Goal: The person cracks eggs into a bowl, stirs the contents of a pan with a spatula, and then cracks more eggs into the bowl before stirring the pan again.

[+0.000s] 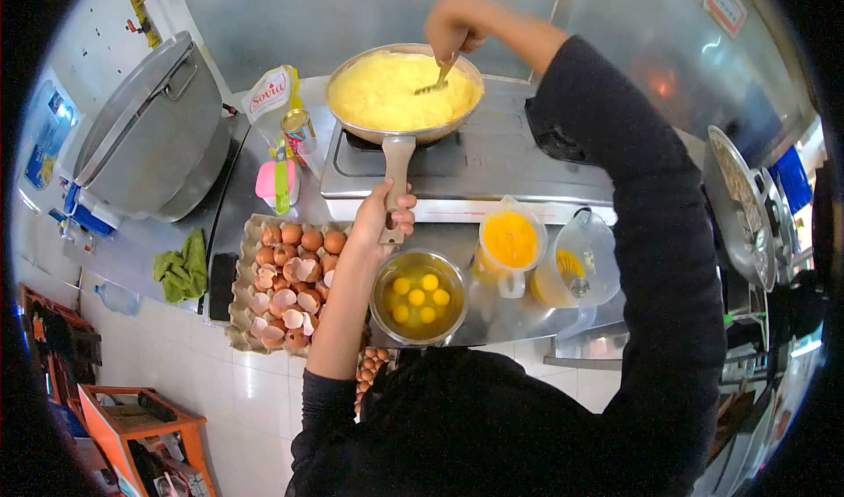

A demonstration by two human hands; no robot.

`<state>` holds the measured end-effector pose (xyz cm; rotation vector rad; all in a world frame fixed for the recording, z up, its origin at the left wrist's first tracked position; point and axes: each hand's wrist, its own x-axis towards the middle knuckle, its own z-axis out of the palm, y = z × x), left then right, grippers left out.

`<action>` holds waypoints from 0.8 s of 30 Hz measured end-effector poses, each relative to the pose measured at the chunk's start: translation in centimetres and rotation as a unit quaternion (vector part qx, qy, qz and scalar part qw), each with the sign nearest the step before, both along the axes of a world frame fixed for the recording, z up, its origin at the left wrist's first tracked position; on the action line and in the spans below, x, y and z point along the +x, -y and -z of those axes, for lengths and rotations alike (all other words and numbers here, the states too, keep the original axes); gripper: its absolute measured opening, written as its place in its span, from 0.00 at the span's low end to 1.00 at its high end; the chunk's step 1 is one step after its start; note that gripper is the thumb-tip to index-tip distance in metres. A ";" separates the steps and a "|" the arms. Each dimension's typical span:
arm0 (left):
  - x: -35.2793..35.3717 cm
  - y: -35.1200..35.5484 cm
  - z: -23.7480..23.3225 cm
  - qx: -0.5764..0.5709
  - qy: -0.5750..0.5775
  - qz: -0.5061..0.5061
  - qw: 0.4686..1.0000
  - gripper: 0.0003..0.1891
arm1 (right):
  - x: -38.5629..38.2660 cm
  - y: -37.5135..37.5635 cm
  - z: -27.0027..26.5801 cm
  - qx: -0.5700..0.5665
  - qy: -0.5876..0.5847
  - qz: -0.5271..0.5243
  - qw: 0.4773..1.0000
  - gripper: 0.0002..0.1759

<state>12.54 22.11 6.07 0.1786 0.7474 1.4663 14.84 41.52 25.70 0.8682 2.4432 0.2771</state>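
Note:
My left hand (387,214) is wrapped round the light brown handle (398,167) of a frying pan (479,88) on the stove. Soft yellow egg (378,92) fills the pan. Over its right side, my right hand (457,29) grips a utensil (442,76), whose slotted end touches the egg. Below the pan handle, a steel bowl (462,314) holds several yolks in clear egg white. To its right are a jug (512,281) of beaten orange-yellow egg and a second clear jug (602,264) with a whisk in it.
An egg tray (237,321) with whole eggs and broken shells lies at the left. Behind it are a pink container (265,186), a can (297,123) and a Sovia pack (268,95). Farther left are a green cloth (182,268) and a large grey pot (145,136).

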 end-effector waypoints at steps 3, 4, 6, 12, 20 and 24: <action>-0.3 0.2 -0.2 -0.009 -0.003 0.014 1.000 0.11 | -0.9 0.0 -1.9 -0.100 -0.018 0.038 0.994 0.13; -0.4 0.1 -0.1 -0.009 -0.005 0.019 1.000 0.11 | -0.1 1.0 -1.7 -0.124 -0.105 -0.017 0.987 0.12; -0.3 0.1 -0.1 -0.010 -0.007 0.017 1.000 0.11 | 0.5 3.4 -0.6 -0.077 -0.170 -0.111 0.976 0.08; 0.1 0.1 0.0 0.011 0.002 0.000 1.000 0.11 | -1.1 1.4 7.1 0.096 -0.201 -0.159 0.962 0.08; 0.0 0.0 0.0 0.019 -0.004 0.003 1.000 0.12 | -0.3 5.0 -1.5 -0.063 -0.038 -0.045 0.996 0.12; 0.4 -0.1 0.5 0.023 0.004 -0.013 1.000 0.12 | -1.4 5.6 3.3 0.017 -0.110 -0.122 0.986 0.09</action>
